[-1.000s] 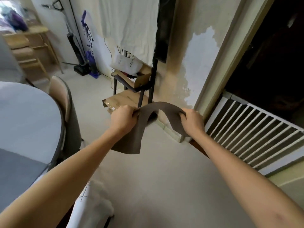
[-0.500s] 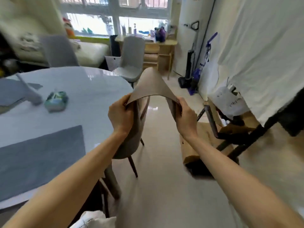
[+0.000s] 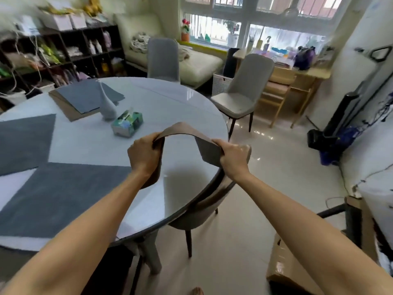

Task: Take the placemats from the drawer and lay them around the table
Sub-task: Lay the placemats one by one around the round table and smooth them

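I hold a brown-grey placemat (image 3: 187,130) arched upward between both hands, above the near right part of the round white table (image 3: 182,99). My left hand (image 3: 144,154) grips its left end and my right hand (image 3: 232,156) grips its right end. A grey placemat (image 3: 63,196) lies flat at the table's near side. Another grey placemat (image 3: 23,143) lies at the left. At the far left of the table rests a stack of placemats (image 3: 85,99), grey on top of brown.
A tissue box (image 3: 127,123) and a pale vase (image 3: 106,103) stand mid-table. Grey chairs stand at the far side (image 3: 162,58), far right (image 3: 244,90) and tucked under the near right edge (image 3: 204,207). A cardboard box (image 3: 285,262) and dark rack (image 3: 348,218) sit on the floor right.
My view has swung left from the wall and floor to the table. Both hands kept hold of the arched placemat and carried it over the table's near right part.
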{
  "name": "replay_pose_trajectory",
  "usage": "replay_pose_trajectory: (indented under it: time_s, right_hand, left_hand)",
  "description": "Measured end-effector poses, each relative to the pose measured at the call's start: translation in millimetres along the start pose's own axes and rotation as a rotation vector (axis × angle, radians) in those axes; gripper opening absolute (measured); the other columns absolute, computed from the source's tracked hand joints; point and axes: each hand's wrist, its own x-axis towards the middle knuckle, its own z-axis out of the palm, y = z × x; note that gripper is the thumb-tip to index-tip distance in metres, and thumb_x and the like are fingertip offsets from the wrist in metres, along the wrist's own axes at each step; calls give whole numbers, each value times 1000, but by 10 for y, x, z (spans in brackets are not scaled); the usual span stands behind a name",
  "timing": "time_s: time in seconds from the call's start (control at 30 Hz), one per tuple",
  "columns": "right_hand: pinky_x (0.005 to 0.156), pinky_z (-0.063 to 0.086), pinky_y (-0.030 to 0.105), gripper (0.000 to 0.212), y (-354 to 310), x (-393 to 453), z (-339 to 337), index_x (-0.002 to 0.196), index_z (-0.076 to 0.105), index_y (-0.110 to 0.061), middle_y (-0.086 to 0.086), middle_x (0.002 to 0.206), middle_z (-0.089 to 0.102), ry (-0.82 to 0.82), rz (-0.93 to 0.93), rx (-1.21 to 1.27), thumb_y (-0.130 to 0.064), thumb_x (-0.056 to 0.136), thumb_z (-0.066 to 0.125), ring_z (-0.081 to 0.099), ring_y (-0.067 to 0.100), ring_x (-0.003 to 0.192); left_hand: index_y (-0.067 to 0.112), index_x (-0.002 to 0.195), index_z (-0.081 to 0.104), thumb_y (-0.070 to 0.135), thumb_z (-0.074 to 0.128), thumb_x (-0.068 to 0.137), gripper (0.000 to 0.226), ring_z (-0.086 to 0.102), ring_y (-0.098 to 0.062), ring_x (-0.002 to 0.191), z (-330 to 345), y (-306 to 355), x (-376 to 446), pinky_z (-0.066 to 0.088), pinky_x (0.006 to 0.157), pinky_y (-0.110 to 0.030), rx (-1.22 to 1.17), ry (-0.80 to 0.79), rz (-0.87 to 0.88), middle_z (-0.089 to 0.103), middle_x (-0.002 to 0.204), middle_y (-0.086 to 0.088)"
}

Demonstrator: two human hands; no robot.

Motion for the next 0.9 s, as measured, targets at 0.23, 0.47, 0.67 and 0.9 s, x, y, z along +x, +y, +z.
replay_pose_trajectory:
  time_s: [0.23,0.47,0.67,0.9]
  right_hand:
    - [74,46,37,53,303,1072,320,132,54,-27,3,118,65,-230,-254,-114,1,87,44,62,32,99]
    - [77,52,43,44,470,2122,675,134,43,-25,4,111,61,-390,-578,-223,-11,93,46,62,29,92]
    - [69,47,37,39,364,2966,745,128,47,-13,10,111,61,-154,-746,-68,-2,91,48,62,32,89]
    - [68,35,33,15,720,3127,1243,95,50,-6,12,91,56,-234,-992,-59,4,86,44,56,33,85]
  left_hand:
    - [32,101,69,22,49,89,26,64,-29,84,190,-241,590,35,60,-30,436,-194,62,72,95,0]
    - [37,110,68,20,49,92,31,59,-29,97,438,-131,1212,40,70,-31,678,-255,-141,67,102,-3]
    - [32,112,70,25,44,99,30,63,-28,98,572,55,1634,26,116,-39,822,-60,-200,71,97,-4]
    - [17,131,55,-5,40,92,46,50,-20,129,1230,-25,1021,11,119,-37,781,-222,-395,57,135,-3]
